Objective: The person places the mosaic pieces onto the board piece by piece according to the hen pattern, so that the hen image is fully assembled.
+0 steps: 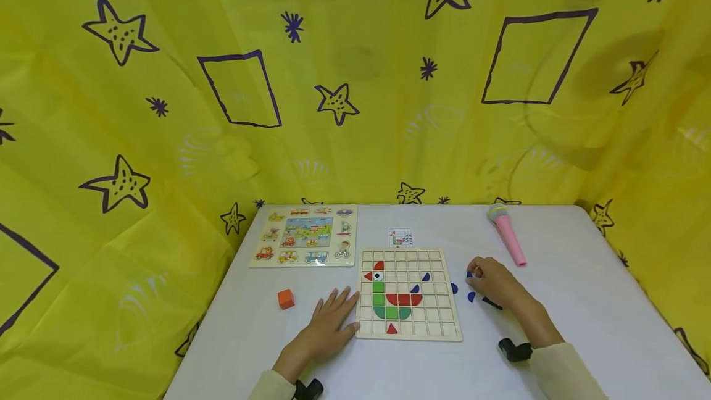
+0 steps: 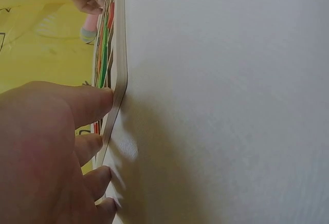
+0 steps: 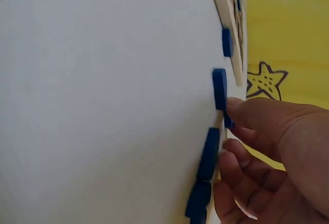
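Note:
A square wooden grid board [image 1: 433, 320] holds coloured pieces laid out like a bird, with green, red and blue shapes. My left hand [image 1: 328, 326] lies with spread fingers on the table, its thumb and fingertips at the board's left edge. To the right of the board, my right hand [image 1: 494, 279] pinches a small blue piece [image 3: 229, 121] between thumb and finger. Close around it lie more blue pieces, among them a half-round blue piece [image 1: 471, 296] and a half-round blue piece [image 1: 454, 288] touching the board's right side. The right wrist view shows several blue pieces [image 3: 208, 154] in a row.
A small pattern card [image 1: 400, 237] lies behind the board. At the back left is a vehicle picture puzzle [image 1: 347, 258], with an orange cube [image 1: 286, 299] in front of it. A pink toy microphone [image 1: 510, 239] lies back right. Yellow patterned cloth [image 1: 355, 159] hangs behind the white table [image 1: 233, 338].

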`<state>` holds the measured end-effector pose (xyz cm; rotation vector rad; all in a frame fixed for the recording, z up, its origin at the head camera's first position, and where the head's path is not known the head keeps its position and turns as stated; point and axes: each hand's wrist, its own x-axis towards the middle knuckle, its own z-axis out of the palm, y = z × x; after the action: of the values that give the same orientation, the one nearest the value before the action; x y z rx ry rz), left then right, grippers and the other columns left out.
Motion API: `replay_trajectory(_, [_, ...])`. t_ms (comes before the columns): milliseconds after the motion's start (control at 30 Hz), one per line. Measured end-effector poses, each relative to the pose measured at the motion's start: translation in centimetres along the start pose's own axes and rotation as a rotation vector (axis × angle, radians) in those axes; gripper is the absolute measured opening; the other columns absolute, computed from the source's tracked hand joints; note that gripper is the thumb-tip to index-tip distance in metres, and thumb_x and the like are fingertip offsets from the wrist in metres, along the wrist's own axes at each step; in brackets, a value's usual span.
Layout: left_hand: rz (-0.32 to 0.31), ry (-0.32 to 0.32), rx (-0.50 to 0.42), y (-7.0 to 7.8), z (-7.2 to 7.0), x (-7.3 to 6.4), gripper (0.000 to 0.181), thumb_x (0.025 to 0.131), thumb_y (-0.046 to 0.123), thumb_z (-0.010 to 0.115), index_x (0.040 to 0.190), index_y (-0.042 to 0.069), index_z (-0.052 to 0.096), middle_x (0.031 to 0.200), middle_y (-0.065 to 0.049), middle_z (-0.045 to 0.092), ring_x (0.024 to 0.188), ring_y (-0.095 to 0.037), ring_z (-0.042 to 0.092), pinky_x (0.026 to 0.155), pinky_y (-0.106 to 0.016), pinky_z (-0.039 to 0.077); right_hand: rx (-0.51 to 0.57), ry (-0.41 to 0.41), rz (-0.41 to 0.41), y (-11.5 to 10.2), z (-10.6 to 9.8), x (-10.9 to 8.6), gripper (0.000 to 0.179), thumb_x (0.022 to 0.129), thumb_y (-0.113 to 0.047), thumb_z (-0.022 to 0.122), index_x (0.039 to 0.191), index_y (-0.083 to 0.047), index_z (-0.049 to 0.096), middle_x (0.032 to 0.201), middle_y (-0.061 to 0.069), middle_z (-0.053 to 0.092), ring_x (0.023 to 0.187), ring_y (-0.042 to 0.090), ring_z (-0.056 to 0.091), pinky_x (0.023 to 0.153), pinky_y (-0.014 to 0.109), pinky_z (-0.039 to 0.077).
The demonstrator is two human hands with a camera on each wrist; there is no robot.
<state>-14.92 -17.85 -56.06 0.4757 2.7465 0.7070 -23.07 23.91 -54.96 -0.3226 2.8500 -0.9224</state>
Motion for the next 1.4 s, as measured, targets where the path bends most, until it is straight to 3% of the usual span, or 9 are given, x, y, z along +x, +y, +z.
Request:
replay_trajectory(500, [-0.014, -0.006, 0.004, 0.0, 0.1, 0.3, 0.069, 0.105, 0.047, 0.057, 0.166, 0.022, 0.036, 0.174, -0.008, 0.028, 0.163, -0.039, 0.015, 0.128, -0.069, 0.010, -0.074, 0.038, 0.056, -2.7, 0.8, 0.0, 0.022, 0.095, -0.016, 0.073, 0.107, 0.003, 0.069, 0.100, 0.014, 0.067, 0.084, 0.025, 0.061, 0.080, 0.049, 0.057])
replay_trajectory(733, [-0.002, 0.003, 0.001, -0.1, 0.1, 0.2, 0.068, 0.106, 0.046, 0.057, 0.166, 0.021, 0.037, 0.174, -0.009, 0.028, 0.163, -0.040, 0.016, 0.128, -0.069, 0.012, -0.115, 0.043, 0.018, -5.9, 2.4, -0.1, 0.020, 0.093, -0.018, 0.076, 0.104, -0.001, 0.071, 0.098, 0.009, 0.069, 0.089, 0.026, 0.066, 0.088, 0.056, 0.048])
replay_trajectory(967, [0.000, 0.004, -0.001, -0.1, 0.0, 0.1, 0.069, 0.106, 0.046, 0.058, 0.166, 0.021, 0.037, 0.174, -0.009, 0.028, 0.163, -0.040, 0.017, 0.128, -0.069, 0.012, -0.133, 0.041, -0.004, -8.3, 4.2, -0.1, 0.017, 0.093, -0.018, 0.079, 0.102, -0.005, 0.072, 0.093, 0.004, 0.066, 0.084, 0.020, 0.060, 0.085, 0.049, 0.046])
replay_trajectory(1400, [-0.008, -0.004, 0.002, 0.1, 0.0, 0.1, 0.068, 0.105, 0.045, 0.058, 0.165, 0.021, 0.038, 0.174, -0.009, 0.029, 0.162, -0.040, 0.017, 0.128, -0.069, 0.011, -0.060, 0.028, 0.010, -8.8, 5.5, 0.2, 0.012, 0.095, -0.014, 0.079, 0.099, -0.007, 0.071, 0.088, -0.001, 0.066, 0.083, 0.017, 0.060, 0.084, 0.048, 0.045])
